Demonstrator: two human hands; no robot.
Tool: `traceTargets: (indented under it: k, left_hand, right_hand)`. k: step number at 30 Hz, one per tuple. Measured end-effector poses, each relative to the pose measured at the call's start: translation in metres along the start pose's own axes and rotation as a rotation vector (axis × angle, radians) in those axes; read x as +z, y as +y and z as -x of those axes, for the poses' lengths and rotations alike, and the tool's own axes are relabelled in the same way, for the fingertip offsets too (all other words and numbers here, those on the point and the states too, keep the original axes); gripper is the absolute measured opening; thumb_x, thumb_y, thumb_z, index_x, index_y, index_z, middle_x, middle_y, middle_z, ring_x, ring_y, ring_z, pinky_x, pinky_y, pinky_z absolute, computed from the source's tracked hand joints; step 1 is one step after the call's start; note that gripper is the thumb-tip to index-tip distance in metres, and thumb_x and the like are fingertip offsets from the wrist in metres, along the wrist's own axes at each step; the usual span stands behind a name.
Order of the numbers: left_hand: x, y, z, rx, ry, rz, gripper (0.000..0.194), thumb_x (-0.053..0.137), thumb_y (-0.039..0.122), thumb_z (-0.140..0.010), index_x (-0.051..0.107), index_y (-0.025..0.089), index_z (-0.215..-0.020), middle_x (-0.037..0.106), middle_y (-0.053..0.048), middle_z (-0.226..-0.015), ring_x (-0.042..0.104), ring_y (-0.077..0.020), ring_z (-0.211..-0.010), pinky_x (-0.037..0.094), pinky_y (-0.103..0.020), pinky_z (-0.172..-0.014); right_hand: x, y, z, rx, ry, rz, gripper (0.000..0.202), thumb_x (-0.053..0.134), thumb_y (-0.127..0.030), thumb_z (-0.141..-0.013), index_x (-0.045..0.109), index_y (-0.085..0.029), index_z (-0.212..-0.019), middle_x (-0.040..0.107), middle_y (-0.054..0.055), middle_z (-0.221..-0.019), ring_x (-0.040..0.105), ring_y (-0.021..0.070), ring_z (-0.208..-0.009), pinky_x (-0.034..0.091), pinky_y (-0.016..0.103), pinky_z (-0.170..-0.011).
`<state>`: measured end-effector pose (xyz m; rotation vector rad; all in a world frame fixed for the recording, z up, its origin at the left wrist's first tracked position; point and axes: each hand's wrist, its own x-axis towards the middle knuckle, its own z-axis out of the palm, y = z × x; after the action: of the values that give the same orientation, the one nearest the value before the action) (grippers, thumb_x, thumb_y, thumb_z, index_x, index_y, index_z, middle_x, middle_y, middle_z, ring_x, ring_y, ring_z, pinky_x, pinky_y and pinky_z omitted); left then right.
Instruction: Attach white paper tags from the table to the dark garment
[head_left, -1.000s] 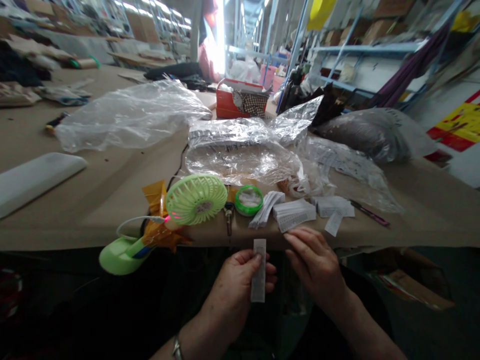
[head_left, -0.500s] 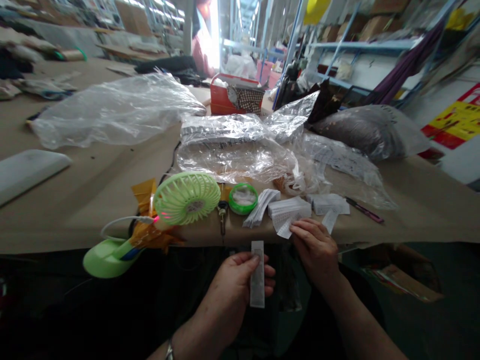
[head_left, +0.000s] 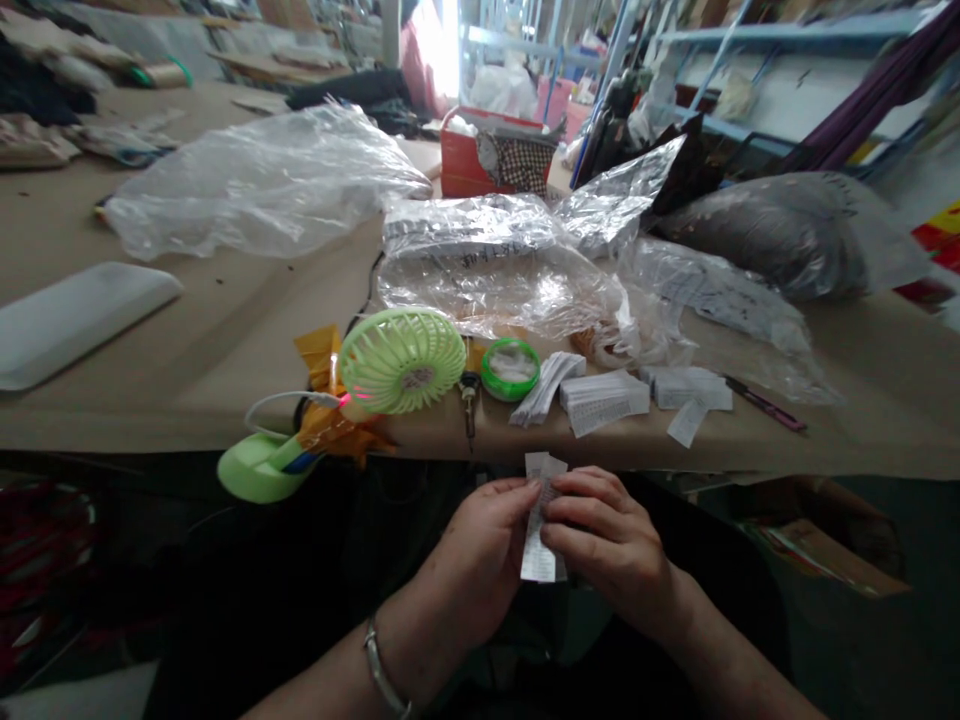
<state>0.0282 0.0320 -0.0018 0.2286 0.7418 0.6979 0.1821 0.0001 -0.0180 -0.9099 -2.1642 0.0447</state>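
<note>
Two narrow white printed labels (head_left: 541,545) overlap upright between my hands, just in front of the table edge. My left hand (head_left: 491,545) pinches them between thumb and fingers. From the right, the closed fingers of my right hand (head_left: 619,545) press on the same labels. On the table beyond lie a fanned stack of white labels (head_left: 549,388), a middle stack of printed labels (head_left: 604,400) and a right stack of labels (head_left: 690,388) with one slip hanging toward the edge. A round green container (head_left: 510,370) with white contents stands left of them.
A green fan (head_left: 403,362) with orange tape stands at the table edge, beside a small screwdriver-like tool (head_left: 469,405). Clear plastic bags (head_left: 495,270) lie behind. A pink-handled cutter (head_left: 766,404) is at the right, a red box (head_left: 469,160) at the back.
My right hand has left the middle stack with a label and come down to my left hand. Two labels now overlap there instead of one. The whole view has shifted.
</note>
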Motion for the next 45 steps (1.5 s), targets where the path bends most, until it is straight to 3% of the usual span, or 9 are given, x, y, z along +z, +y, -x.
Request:
traceTargets:
  k: [8, 11, 14, 19, 24, 29, 35, 39, 45]
  left_hand:
    - [0.0, -0.001, 0.005, -0.037, 0.004, -0.09, 0.017, 0.075, 0.016, -0.066, 0.067, 0.009, -0.079, 0.066, -0.004, -0.062, 0.058, -0.01, -0.049, 0.045, -0.019, -0.048]
    - [-0.004, -0.001, 0.003, -0.083, 0.066, -0.199, 0.018, 0.071, 0.024, -0.073, 0.066, 0.009, -0.082, 0.07, -0.008, -0.065, 0.064, -0.0152, -0.052, 0.052, -0.027, -0.054]
    - [-0.009, -0.003, -0.002, -0.087, 0.119, -0.24, 0.019, 0.072, 0.026, -0.072, 0.064, 0.01, -0.079, 0.07, -0.008, -0.061, 0.064, -0.0166, -0.05, 0.052, -0.028, -0.051]
    - [-0.01, -0.007, -0.002, -0.101, 0.105, -0.281, 0.023, 0.073, 0.028, -0.072, 0.064, 0.01, -0.082, 0.07, -0.008, -0.064, 0.065, -0.0177, -0.053, 0.053, -0.03, -0.053]
    - [-0.006, -0.007, 0.003, -0.094, 0.125, -0.268, 0.018, 0.07, 0.026, -0.074, 0.063, 0.01, -0.08, 0.069, -0.008, -0.063, 0.065, -0.0174, -0.055, 0.053, -0.029, -0.054]
    - [-0.002, -0.003, 0.008, -0.08, 0.146, -0.239, 0.014, 0.063, 0.023, -0.079, 0.064, 0.009, -0.082, 0.069, -0.008, -0.065, 0.064, -0.017, -0.055, 0.051, -0.029, -0.055]
    - [-0.006, -0.004, 0.007, 0.014, 0.113, -0.058, 0.008, 0.069, 0.013, -0.067, 0.067, 0.009, -0.074, 0.067, -0.005, -0.065, 0.06, -0.0113, -0.054, 0.044, -0.022, -0.054]
    - [-0.011, -0.003, 0.008, 0.05, 0.102, 0.009, 0.003, 0.069, 0.011, -0.066, 0.066, 0.01, -0.067, 0.066, -0.004, -0.064, 0.059, -0.0097, -0.056, 0.041, -0.019, -0.054]
    - [-0.012, -0.003, 0.011, 0.073, 0.126, 0.067, 0.009, 0.071, 0.016, -0.069, 0.065, 0.01, -0.066, 0.063, -0.002, -0.063, 0.056, -0.0084, -0.055, 0.04, -0.018, -0.052]
  right_hand:
    - [-0.009, -0.004, 0.002, 0.024, -0.032, 0.014, 0.019, 0.056, -0.012, -0.086, 0.065, -0.018, -0.101, 0.071, 0.005, -0.093, 0.057, 0.0216, -0.109, 0.051, 0.04, -0.09]
    - [-0.029, 0.012, 0.016, 0.123, 0.029, 0.13, 0.036, 0.054, -0.009, -0.085, 0.055, -0.018, -0.12, 0.067, 0.009, -0.105, 0.052, 0.0237, -0.115, 0.051, 0.043, -0.091]
    - [-0.055, 0.041, 0.037, 0.321, 0.134, 0.449, 0.042, 0.051, -0.011, -0.086, 0.049, -0.018, -0.128, 0.06, 0.013, -0.115, 0.048, 0.027, -0.118, 0.045, 0.051, -0.096]
    - [-0.077, 0.082, 0.065, 0.429, -0.014, 0.702, 0.038, 0.053, -0.019, -0.086, 0.054, -0.016, -0.123, 0.059, 0.014, -0.119, 0.048, 0.0305, -0.117, 0.043, 0.054, -0.096]
    - [-0.081, 0.087, 0.064, 0.414, 0.13, 0.535, 0.02, 0.053, -0.019, -0.088, 0.066, -0.02, -0.103, 0.067, 0.009, -0.102, 0.06, 0.0241, -0.101, 0.049, 0.046, -0.09]
    - [-0.055, 0.043, 0.037, 0.396, 0.301, 0.299, 0.021, 0.057, -0.015, -0.085, 0.066, -0.024, -0.102, 0.068, 0.006, -0.102, 0.063, 0.0242, -0.102, 0.05, 0.047, -0.091]
    - [0.006, -0.019, 0.008, 0.058, 0.009, 0.05, 0.021, 0.054, -0.014, -0.086, 0.065, -0.022, -0.103, 0.07, 0.006, -0.099, 0.06, 0.0223, -0.11, 0.049, 0.044, -0.093]
    - [0.023, -0.023, 0.006, 0.013, -0.051, 0.077, 0.021, 0.053, -0.012, -0.087, 0.065, -0.019, -0.103, 0.071, 0.007, -0.099, 0.059, 0.021, -0.112, 0.047, 0.041, -0.096]
    - [0.022, -0.021, 0.003, 0.012, -0.059, 0.069, 0.02, 0.049, -0.014, -0.088, 0.065, -0.017, -0.1, 0.071, 0.008, -0.096, 0.06, 0.0215, -0.109, 0.049, 0.041, -0.094]
